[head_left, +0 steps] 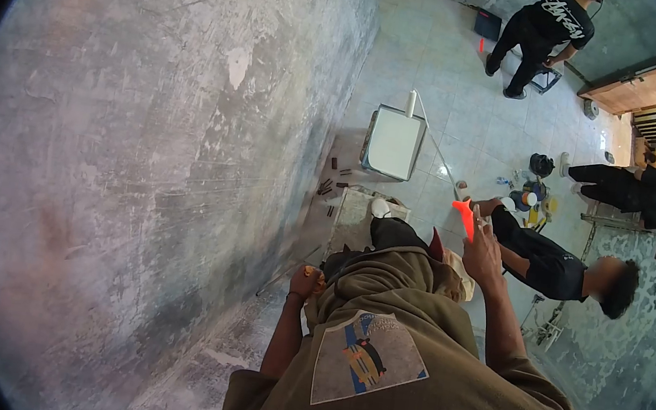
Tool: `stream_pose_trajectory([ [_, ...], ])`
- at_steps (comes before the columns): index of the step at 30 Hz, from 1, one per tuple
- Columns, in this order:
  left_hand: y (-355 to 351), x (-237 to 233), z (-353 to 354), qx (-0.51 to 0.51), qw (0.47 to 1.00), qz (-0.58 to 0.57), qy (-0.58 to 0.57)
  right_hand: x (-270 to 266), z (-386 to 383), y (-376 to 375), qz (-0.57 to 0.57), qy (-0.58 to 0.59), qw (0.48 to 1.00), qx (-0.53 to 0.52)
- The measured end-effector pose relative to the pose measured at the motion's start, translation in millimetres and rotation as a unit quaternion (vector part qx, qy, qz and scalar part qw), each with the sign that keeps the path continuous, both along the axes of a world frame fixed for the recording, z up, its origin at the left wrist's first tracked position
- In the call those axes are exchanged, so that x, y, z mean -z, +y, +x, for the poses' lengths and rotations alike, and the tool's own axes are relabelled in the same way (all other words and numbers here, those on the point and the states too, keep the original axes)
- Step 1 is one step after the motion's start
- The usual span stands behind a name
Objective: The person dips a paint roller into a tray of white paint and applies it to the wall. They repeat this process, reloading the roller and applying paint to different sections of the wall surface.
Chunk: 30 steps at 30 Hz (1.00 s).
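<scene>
My right hand [485, 255] is closed on the orange handle of a paint roller [467, 216]. Its thin metal rod reaches away to a white roller head [412, 104], which is at the upper right edge of a rectangular tray [365, 146] filled with pale paint. Whether the roller head touches the paint is hard to tell. My left hand [305, 281] is low at my left side, near the wall, its fingers curled around something small and orange-yellow that I cannot make out.
A patchy grey wall [147, 142] rises on the left. Dark scraps [325, 187] lie at its foot. One person [558, 262] is close on my right; others [550, 27] work farther off. Buckets and tools [532, 196] stand on the tiled floor [460, 65].
</scene>
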<state>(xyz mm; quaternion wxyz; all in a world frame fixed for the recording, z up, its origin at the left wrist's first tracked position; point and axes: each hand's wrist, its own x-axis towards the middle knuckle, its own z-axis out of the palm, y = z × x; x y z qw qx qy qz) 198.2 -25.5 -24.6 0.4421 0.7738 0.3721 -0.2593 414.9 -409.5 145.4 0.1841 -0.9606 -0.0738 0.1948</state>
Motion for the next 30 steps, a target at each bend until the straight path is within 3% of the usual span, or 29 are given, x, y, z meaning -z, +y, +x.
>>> stream_pose_trajectory([
  [12, -1, 12, 2, 0.010, 1.000, -0.016, -0.017, -19, -33, -2, 0.037, -0.012, 0.998, 0.052],
  [20, -4, 13, -10, -0.021, 0.999, -0.025, -0.020, 2, -56, -13, 0.026, 0.038, 0.992, 0.115],
  [25, -3, 9, -14, -0.007, 1.000, -0.015, -0.015, 34, -45, -18, 0.037, 0.006, 0.994, 0.098],
  [30, 2, -1, -28, 0.018, 1.000, 0.004, -0.012, 103, -18, -22, 0.074, -0.031, 0.995, 0.066],
])
